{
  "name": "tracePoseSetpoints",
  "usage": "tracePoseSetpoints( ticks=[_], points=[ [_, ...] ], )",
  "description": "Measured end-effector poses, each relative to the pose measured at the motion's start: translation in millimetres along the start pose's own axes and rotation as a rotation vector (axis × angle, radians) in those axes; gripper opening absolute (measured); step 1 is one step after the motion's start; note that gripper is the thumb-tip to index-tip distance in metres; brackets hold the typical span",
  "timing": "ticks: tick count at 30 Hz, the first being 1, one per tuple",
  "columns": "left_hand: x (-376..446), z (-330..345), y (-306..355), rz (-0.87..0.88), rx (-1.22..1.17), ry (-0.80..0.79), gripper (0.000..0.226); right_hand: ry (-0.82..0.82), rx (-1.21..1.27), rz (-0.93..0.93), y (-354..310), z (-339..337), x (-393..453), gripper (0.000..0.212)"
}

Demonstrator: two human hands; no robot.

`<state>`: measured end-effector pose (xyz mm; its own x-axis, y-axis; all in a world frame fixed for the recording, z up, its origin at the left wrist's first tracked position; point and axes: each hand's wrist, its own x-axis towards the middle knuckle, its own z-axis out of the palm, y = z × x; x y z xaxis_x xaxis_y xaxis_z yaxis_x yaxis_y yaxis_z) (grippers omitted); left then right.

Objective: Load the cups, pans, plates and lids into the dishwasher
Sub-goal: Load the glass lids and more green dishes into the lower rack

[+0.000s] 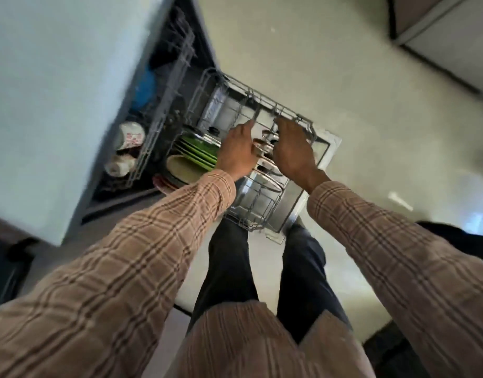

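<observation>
Blurred kitchen floor (pixel 371 91) | lower rack (pixel 262 105) | left hand (pixel 239 151), right hand (pixel 292 151): finger grip unclear, lids (pixel 264 184) half-hidden

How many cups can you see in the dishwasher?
2: a flowery cup in the upper rack, and another cup just below it in the picture. More may be hidden.

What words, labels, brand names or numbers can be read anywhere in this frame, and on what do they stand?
None can be read.
The cups in the upper rack carry a red pattern, too blurred to tell whether it includes lettering.
The dishwasher door and lower rack show no legible marking.
</observation>
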<state>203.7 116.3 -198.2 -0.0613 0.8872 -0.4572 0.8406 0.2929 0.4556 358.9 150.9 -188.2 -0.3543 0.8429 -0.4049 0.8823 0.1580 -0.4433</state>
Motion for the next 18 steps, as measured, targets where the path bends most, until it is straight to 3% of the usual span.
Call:
tracePoseSetpoints(
  ticks=[4,11,15,18],
  points=[
    [-75.0,-82.1,18.9,-0.091,0.08,0.312,0.069,0.013,-0.079,-0.268,-81.4,-57.7,-26.4,0.064],
    [-214.1,-176.9,19.4,-0.364,0.142,0.791,0.069,0.028,-0.149,-0.796,-232.8,-130.6,-79.8,0.079],
    [-307.8,-208.2,18.0,-0.59,0.174,0.967,0.069,0.138,-0.26,-1.087,-313.9,-143.8,-124.6,0.077],
    [-389.7,-218.5,9.9,-0.782,0.215,1.058,0.072,0.131,-0.302,-1.276,-373.0,-142.2,-179.8,0.079]
  ],
)
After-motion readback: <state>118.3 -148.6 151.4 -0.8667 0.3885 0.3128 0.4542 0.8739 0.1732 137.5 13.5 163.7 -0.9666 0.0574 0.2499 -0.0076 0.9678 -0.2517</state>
